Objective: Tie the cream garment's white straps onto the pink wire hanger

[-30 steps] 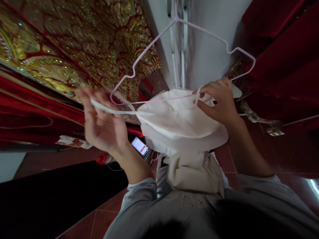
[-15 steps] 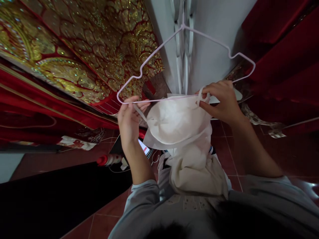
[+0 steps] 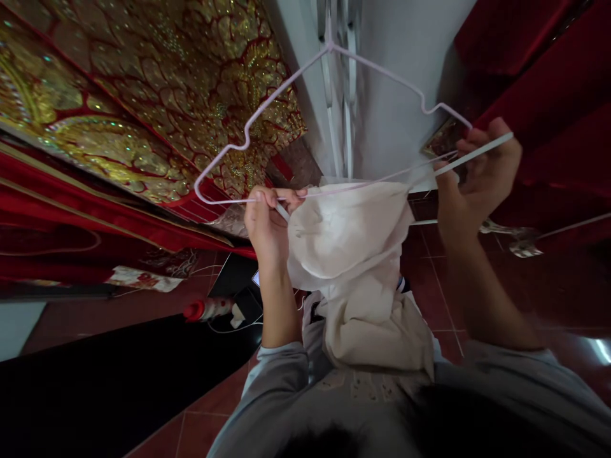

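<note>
A pale pink wire hanger [image 3: 329, 46] hangs in front of me, its lower bar tilted up toward the right. Below that bar is a cream strappy garment [image 3: 348, 232] with a rounded, cup-like top; its lower cloth bunches toward my lap. My left hand [image 3: 268, 219] is closed round the bar's left part and the garment's left strap. Over at the hanger's right end, my right hand [image 3: 482, 175] has the right strap [image 3: 477, 154] pulled taut across its fingers. The hanger's right corner is hidden behind that hand.
A gold sequined red garment [image 3: 191, 83] hangs at the left, and dark red cloth [image 3: 558, 114] at the right. Behind the hanger are pale doors with metal handles [image 3: 349, 83]. A red-capped bottle [image 3: 210, 310] and part of a phone [image 3: 256, 278] lie by the black surface [image 3: 119, 388].
My right hand has moved right and up, stretching the strap out toward the hanger's end. My left hand has shifted slightly right and closed on the bar. The hanger appears farther left and tilted.
</note>
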`<state>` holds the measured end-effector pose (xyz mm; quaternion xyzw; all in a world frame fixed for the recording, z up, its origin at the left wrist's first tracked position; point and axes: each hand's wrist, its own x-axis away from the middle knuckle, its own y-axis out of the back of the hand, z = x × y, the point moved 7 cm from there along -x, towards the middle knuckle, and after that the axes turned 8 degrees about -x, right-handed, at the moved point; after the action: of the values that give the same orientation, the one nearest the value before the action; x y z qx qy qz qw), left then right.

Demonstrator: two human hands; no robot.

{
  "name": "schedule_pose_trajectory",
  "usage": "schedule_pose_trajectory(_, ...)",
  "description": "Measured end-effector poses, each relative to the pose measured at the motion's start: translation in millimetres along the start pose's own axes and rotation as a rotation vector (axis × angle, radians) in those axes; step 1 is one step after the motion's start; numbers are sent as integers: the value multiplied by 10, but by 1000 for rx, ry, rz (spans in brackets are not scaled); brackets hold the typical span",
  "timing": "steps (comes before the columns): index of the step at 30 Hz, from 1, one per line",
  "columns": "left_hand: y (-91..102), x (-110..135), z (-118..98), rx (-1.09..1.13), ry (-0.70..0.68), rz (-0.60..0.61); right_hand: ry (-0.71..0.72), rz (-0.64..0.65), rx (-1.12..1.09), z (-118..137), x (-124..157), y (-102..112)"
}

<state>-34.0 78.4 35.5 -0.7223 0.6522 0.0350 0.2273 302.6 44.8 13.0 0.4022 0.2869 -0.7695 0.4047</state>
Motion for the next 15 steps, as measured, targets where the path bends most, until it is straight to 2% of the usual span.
schedule_pose_trajectory(2,-2,-13,-23,2,-28,5,-151,70,-8,-143,-29,30)
schedule_pose_trajectory(4,-8,-16,-37,9,-45,22,-225,124,48,-195,-79,35)
schedule_pose_trajectory(5,-5,-14,-33,8,-43,23,-208,100,85,-189,-118,58)
schedule_pose_trajectory(8,24,2,4,-26,-14,1,-74,-79,129,-170,-214,162)
schedule_pose_trajectory(10,27,7,9,-39,-11,15,-80,-109,78,-245,-249,162)
schedule_pose_trajectory(13,8,-14,-50,20,-65,65,-272,77,3,-362,-324,-15)
schedule_pose_trajectory(15,2,-36,-84,76,-93,77,-377,216,42,-304,-411,-159)
